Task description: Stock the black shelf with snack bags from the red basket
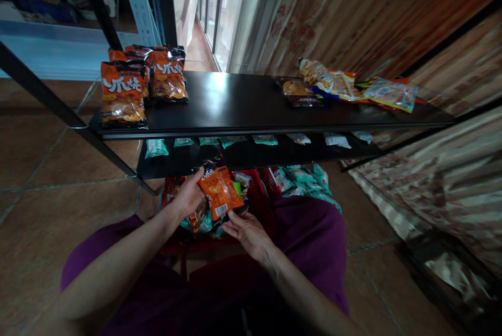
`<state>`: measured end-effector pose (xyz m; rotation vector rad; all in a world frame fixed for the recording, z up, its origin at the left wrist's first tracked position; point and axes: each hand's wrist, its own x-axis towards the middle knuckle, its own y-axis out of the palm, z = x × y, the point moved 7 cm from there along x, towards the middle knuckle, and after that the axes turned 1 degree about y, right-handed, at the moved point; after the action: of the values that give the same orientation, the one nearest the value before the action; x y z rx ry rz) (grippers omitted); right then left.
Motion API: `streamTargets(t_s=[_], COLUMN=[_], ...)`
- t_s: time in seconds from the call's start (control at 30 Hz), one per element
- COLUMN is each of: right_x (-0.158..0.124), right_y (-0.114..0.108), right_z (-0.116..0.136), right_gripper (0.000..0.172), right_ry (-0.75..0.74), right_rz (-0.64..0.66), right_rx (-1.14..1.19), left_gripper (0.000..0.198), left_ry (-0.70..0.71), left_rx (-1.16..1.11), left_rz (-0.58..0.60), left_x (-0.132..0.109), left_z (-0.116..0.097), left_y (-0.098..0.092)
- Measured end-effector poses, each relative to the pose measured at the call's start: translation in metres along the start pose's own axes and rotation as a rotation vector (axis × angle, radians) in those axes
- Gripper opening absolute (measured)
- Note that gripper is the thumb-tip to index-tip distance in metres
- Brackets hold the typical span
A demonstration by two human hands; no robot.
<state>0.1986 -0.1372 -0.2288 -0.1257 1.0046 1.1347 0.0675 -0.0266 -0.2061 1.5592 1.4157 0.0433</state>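
Observation:
An orange and black snack bag is held between my two hands, its barcode side facing up. My left hand grips the bag's upper left edge, thumb on top. At the lower right corner, my right hand pinches the bag with its thumb and fingers. Below it sits a red bag holding several snack packets, some of them green. Matching orange snack bags stand grouped on the left end of the black upper shelf.
On the upper shelf's right end lie a brown packet, a yellow and blue packet and a clear-fronted packet. Small green packets line the lower shelf. More green packets rest by my right knee. A dark tray is at right.

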Motion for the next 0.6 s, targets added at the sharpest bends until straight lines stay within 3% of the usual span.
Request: streamTargets(t_s=[0.2, 0.33, 0.6], right_x=[-0.001, -0.003, -0.006], right_y=[0.000, -0.003, -0.003], right_z=[0.014, 0.027, 0.030], right_gripper=[0.045, 0.042, 0.037], right_ry=[-0.051, -0.106, -0.177], right_rz=[0.068, 0.108, 0.074], right_rx=[-0.050, -0.086, -0.109], left_gripper=[0.030, 0.021, 0.020], left_ry=[0.033, 0.057, 0.075], left_rx=[0.021, 0.032, -0.014], left_rz=[0.029, -0.020, 0.008], left_x=[-0.001, 0.000, 0.001], left_z=[-0.007, -0.008, -0.014], left_y=[0.004, 0.001, 0.001])
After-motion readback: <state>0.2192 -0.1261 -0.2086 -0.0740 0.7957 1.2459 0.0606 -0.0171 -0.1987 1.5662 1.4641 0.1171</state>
